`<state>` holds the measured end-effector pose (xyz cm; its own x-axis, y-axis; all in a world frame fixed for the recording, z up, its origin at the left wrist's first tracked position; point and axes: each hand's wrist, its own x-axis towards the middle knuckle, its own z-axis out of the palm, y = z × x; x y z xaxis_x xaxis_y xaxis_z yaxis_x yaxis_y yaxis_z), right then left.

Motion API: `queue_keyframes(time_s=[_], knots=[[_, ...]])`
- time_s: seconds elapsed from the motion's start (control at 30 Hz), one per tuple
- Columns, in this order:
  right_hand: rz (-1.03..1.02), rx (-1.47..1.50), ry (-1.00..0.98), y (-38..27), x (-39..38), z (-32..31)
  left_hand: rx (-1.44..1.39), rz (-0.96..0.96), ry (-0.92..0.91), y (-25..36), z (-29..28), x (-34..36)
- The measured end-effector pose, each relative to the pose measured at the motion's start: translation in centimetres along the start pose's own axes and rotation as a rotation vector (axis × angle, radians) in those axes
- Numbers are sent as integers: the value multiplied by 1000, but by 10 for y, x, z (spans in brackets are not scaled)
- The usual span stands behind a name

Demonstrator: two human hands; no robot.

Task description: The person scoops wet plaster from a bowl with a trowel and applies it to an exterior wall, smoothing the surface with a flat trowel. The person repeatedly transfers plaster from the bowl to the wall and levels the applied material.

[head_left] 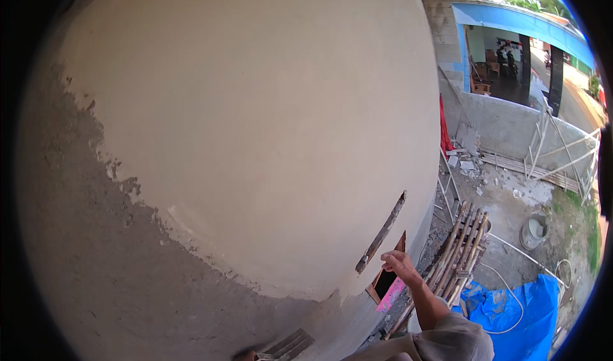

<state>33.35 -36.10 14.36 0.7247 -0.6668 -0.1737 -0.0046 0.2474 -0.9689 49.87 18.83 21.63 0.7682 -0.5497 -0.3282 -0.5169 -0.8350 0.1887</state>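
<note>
My right hand (pixel 397 263) reaches toward the cream plastered wall (pixel 255 118), with bent fingers and no visible object in it, beside a long dark slot (pixel 382 232). Below the slot is a wood-edged opening (pixel 389 284) with a pink piece (pixel 391 294). At the bottom edge, my left hand (pixel 246 354) is mostly cut off and dark, next to a grey ribbed tool (pixel 284 344); its grip is unclear. Rough grey render (pixel 121 246) covers the wall's left and lower part.
Bamboo poles (pixel 454 252) lie at right, near a blue tarp (pixel 523 310), a bucket (pixel 534 232) and a hose (pixel 522 311). A metal frame (pixel 549 150) leans by a low wall (pixel 511 115). Beyond stand a blue-trimmed porch (pixel 504 16) and a road (pixel 587 99).
</note>
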Motion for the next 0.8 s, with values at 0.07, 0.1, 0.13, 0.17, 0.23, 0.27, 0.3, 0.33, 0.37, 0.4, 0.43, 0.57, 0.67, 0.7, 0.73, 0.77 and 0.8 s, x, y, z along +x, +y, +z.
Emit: queue_keyframes(time_s=[0.07,0.1,0.13,0.17,0.23,0.27,0.3,0.33,0.37,0.4,0.43,0.57,0.67,0.7,0.73,0.77,0.8], knots=[[-136,-3,-226,-68,-16,36,146,46,284,38,-25,9],[-219,-11,-386,-95,-26,60,131,19,284,45,-28,12],[-286,-2,-561,-113,-36,89,165,-21,253,61,-39,9],[-349,39,-738,-132,-47,119,164,34,294,52,-37,9],[-527,39,-1018,-152,-75,185,125,41,389,49,-28,6],[-605,78,-1160,-158,-91,218,194,55,462,41,-19,-1],[-658,70,-1241,-165,-105,249,141,10,413,40,-17,-8],[-708,67,-1327,-172,-119,277,141,72,530,32,-3,-9],[-804,23,-1286,-177,-129,302,94,62,490,29,5,-10],[-910,-33,-1231,-180,-134,318,78,-14,384,44,-8,-9],[-960,-62,-1168,-179,-136,330,61,-57,356,51,-12,-12],[-938,-144,-967,-175,-126,341,-227,-281,274,81,20,-45],[-1025,-209,-916,-169,-119,337,-535,-521,339,98,101,-64],[-1056,-225,-886,-169,-119,338,-585,-590,346,104,118,-70],[-1080,-232,-870,-172,-118,339,-630,-657,353,112,131,-75],[-1107,-240,-850,-176,-117,340,-673,-721,358,119,141,-78],[-1123,-238,-836,-176,-117,342,-697,-746,347,124,152,-83]])
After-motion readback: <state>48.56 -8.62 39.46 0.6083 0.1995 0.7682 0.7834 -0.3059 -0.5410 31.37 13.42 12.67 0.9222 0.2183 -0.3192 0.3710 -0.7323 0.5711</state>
